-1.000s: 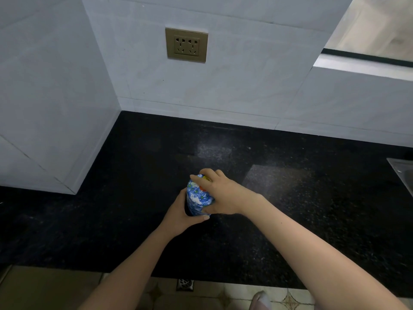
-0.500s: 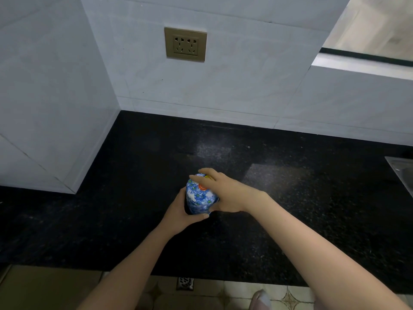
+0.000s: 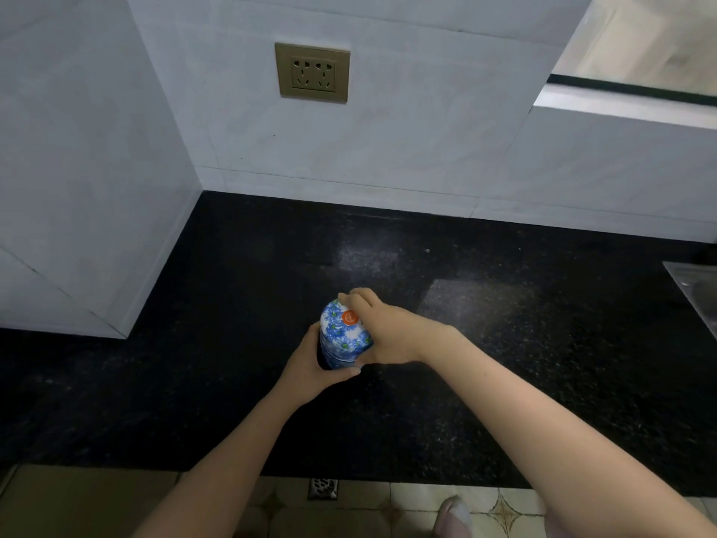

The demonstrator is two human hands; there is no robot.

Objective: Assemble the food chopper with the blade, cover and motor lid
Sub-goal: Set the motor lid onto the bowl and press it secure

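Observation:
The food chopper stands on the black countertop [image 3: 504, 363], near the middle. Its motor lid [image 3: 341, 335] is white with blue flowers and an orange round button on top. My right hand [image 3: 388, 332] is wrapped over the lid from the right, fingers curled across its far side. My left hand [image 3: 314, 366] grips the chopper's lower body from the left and front, thumb across the near side. The bowl below the lid is mostly hidden by my hands; blade and cover are out of sight.
White tiled walls close off the back and left, with a brass socket [image 3: 312, 71] on the back wall. A steel sink edge [image 3: 694, 289] shows at the far right. The counter's front edge runs near the bottom, above floor tiles and a drain [image 3: 322, 489].
My right hand has shifted on the lid toward its right side, uncovering the orange button on top. My left hand keeps its hold on the body.

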